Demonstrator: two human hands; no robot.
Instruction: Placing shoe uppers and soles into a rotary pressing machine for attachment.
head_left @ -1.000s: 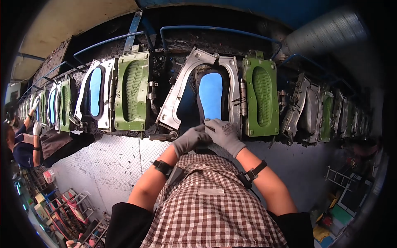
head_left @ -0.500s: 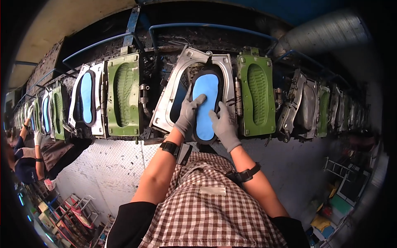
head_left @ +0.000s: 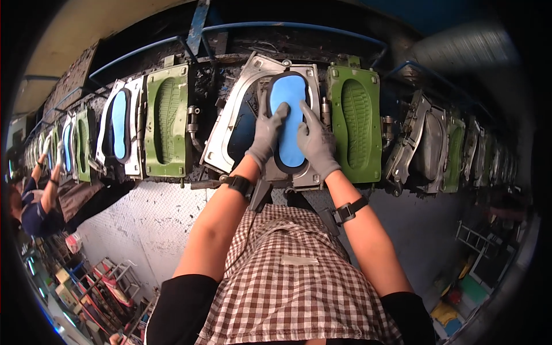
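A blue insole [head_left: 287, 95] with a black rim lies lengthwise over the right side of an open metal shoe mould [head_left: 217, 150]. My left hand [head_left: 268, 133], in a grey glove, grips its left edge, the thumb on the blue face and the fingers along the rim. On the opposite edge my gloved right hand [head_left: 318, 142] holds the insole, thumb against the blue face and index finger stretched up along the rim. Just right of the mould stands its green sole plate [head_left: 356, 123] with a tread pattern. What lies under the insole is hidden.
Another green plate [head_left: 167, 121] and a metal mould with a blue insole [head_left: 119, 123] stand to the left. More moulds [head_left: 428, 144] run along the row to the right. A blue rail [head_left: 293, 25] crosses behind. At far left a co-worker [head_left: 43, 210] reaches toward the row.
The insole has moved up and away from me, further over the metal mould, with both hands still on it. My right hand has shifted up along its edge.
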